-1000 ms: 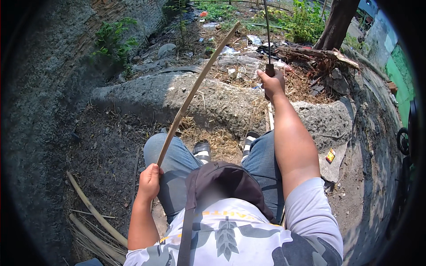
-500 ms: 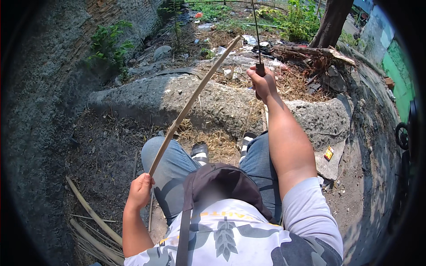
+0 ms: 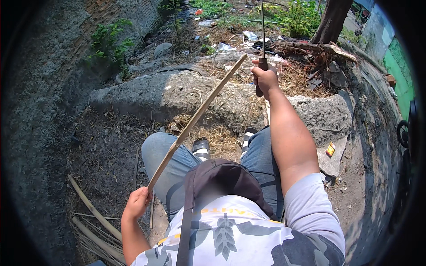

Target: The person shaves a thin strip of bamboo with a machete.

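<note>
A long, pale wooden strip [image 3: 195, 119] slants up across my left knee. My left hand [image 3: 136, 203] grips its lower end, and its far tip rises close to the left of my right hand. My right hand [image 3: 266, 80] is closed round the dark handle of a machete [image 3: 263, 33], held upright at arm's length. Its long narrow blade is seen nearly edge-on, with the top cut off by the picture's upper edge. Strip and blade are apart.
A rough concrete slab [image 3: 213, 95] lies across in front of my feet. Palm stalks [image 3: 95, 206] lie on the ground at lower left. Beyond are litter, dry straw and a tree trunk [image 3: 332, 22]. A wall [image 3: 49, 88] stands on the left.
The wooden strip and my left hand have come down and nearer to me. The machete is tilted more upright, and more of its handle shows in my right hand.
</note>
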The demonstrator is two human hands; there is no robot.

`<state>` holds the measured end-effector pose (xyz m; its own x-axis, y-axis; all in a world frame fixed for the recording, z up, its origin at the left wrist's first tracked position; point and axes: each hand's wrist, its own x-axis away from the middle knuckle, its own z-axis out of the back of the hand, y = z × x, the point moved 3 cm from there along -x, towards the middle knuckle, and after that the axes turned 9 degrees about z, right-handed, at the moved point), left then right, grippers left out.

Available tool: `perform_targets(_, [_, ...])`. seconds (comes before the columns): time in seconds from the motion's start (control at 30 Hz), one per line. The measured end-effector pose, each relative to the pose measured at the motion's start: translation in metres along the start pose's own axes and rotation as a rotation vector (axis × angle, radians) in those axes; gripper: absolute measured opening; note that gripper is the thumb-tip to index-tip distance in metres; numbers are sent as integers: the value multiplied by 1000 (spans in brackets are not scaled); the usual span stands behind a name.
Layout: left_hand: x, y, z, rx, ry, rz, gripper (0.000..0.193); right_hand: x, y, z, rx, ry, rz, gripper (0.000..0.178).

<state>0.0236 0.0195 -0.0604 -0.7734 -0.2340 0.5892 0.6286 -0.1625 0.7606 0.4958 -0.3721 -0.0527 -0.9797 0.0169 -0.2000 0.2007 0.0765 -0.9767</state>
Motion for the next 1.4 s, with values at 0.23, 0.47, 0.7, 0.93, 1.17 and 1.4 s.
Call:
perform_targets(0.23, [5,-2,14,-10,-2,69,50,6,-4,-6,17,-42,-17,42])
perform_targets(0.47, [7,-1,15,-37,-18,50,47,4,-1,-5,46,-98,-40,24])
perform_targets(0.7, [9,-10,23,20,-8,73,48,3,3,-4,55,-135,-7,19])
perform_targets(0.93, [12,-18,32,-9,21,75,48,-2,11,3,107,-94,-49,19])
perform_targets(1.17, [21,-24,42,78,108,177,47,-9,17,14,148,21,-128,18])
perform_targets(1.4, [-1,-29,34,34,306,-37,39,-17,15,17,400,112,54,28])
